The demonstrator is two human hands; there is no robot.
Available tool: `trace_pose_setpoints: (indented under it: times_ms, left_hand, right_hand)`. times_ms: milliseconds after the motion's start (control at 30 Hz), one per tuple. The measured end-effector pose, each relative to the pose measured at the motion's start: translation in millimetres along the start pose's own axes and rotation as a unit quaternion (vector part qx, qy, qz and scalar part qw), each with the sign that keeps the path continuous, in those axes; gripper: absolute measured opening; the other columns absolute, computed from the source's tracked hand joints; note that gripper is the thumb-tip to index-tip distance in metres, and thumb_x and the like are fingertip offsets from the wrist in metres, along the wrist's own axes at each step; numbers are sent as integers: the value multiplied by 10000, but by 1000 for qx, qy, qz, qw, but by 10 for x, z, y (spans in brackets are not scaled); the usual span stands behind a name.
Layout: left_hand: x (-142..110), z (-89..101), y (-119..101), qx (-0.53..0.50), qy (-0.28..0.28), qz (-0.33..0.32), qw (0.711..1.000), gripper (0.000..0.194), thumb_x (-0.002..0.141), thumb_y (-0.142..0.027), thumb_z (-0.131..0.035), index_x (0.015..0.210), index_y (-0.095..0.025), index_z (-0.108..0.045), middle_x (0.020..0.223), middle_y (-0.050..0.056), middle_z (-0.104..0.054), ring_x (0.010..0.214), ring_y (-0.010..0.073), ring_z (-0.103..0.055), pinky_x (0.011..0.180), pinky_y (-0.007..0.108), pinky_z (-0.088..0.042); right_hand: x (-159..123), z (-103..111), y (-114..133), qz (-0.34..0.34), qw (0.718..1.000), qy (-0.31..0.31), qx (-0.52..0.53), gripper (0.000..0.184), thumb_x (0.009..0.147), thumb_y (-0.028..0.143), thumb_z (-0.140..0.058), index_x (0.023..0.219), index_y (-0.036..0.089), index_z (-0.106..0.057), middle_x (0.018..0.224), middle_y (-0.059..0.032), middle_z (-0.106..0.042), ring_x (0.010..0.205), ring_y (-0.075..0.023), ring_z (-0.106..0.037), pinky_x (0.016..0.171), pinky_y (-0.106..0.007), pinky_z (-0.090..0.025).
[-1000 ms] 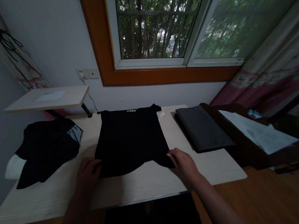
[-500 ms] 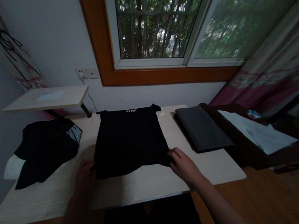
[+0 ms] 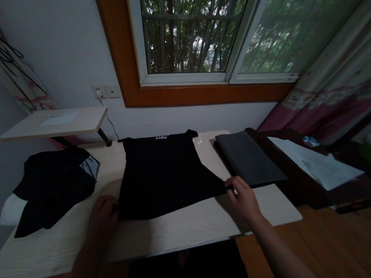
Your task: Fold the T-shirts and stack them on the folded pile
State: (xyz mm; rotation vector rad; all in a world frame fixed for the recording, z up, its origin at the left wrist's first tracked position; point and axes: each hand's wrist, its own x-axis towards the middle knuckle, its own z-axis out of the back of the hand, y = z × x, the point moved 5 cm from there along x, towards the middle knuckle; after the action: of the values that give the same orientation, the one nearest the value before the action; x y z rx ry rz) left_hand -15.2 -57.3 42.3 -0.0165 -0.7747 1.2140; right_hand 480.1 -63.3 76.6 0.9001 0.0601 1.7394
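A black garment (image 3: 163,175), which looks like a T-shirt, lies spread on the pale wooden table (image 3: 191,226), with small white print near its far edge. My left hand (image 3: 104,216) pinches its near left corner. At the near right corner, my right hand (image 3: 244,195) grips the cloth between thumb and fingers and holds it stretched out to the right. The near edge runs taut between both hands. Most of my left hand's fingers are in dark shadow.
A heap of dark clothes (image 3: 53,189) covers the table's left part, below a small raised shelf (image 3: 82,123). On the right lies a folded dark grey cloth (image 3: 249,157). Beyond it, a paper sheet (image 3: 314,159) rests on a dark wooden surface. The window wall borders the back.
My right hand has moved right, pulling the garment's near right corner outward and straightening the near edge. My left hand stays at the left corner.
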Motion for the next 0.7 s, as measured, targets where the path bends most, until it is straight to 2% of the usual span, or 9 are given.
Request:
trace_pose_setpoints:
  times_ms: [167, 267, 333, 400, 500, 567, 700]
  left_hand:
    - [-24, 230, 56, 38, -14, -21, 999, 201, 765, -144, -581, 927, -246, -644, 1004, 80, -669, 987, 268, -623, 922, 439, -527]
    - [-92, 392, 98, 43, -19, -49, 998, 220, 730, -130, -576, 883, -264, -660, 936, 56, -685, 927, 258, -635, 867, 414, -535]
    - [-140, 455, 110, 27, 0, -63, 998, 200, 732, -128, -565, 848, -260, -661, 887, 50, -681, 877, 240, -636, 807, 377, -538]
    - [-177, 454, 107, 9, 54, -61, 997, 196, 743, -120, -546, 842, -245, -661, 895, 55, -679, 879, 226, -633, 791, 351, -529]
    - [-223, 371, 88, -8, 170, -39, 985, 193, 752, -94, -502, 809, -221, -635, 905, 57, -662, 884, 207, -616, 797, 328, -504]
    - [-248, 308, 85, -12, 241, -18, 970, 192, 745, -89, -481, 793, -215, -618, 895, 49, -649, 870, 199, -607, 792, 320, -488]
    - [-269, 242, 89, -6, 336, 27, 942, 166, 751, -132, -477, 774, -216, -619, 886, 32, -652, 845, 193, -612, 784, 313, -469]
  right_hand:
    - [-84, 17, -32, 49, 996, 14, -71, 217, 833, 70, -512, 949, 236, -590, 948, -87, -623, 924, -276, -589, 819, -419, -508]
    - [-127, 52, -65, 64, 991, 14, -120, 310, 813, 45, -501, 1032, 225, -627, 1026, -116, -642, 964, -295, -584, 835, -440, -510]
    - [-136, 65, -67, 77, 990, 28, -119, 363, 814, 32, -501, 1086, 228, -638, 1065, -115, -652, 990, -294, -579, 857, -445, -507]
    - [-132, 54, -35, 101, 988, 65, -94, 340, 832, 32, -512, 1071, 233, -645, 1040, -99, -661, 990, -283, -571, 864, -434, -502]
    - [-113, 40, 56, 133, 983, 114, -51, 234, 861, 40, -519, 949, 221, -636, 919, -76, -646, 924, -258, -561, 816, -399, -491]
    - [-94, 52, 124, 140, 982, 124, -28, 204, 876, 43, -508, 893, 214, -618, 866, -67, -625, 881, -241, -558, 787, -380, -478]
    - [-58, 91, 227, 137, 983, 120, 21, 196, 893, 59, -476, 871, 208, -603, 823, -53, -598, 827, -215, -557, 759, -352, -459]
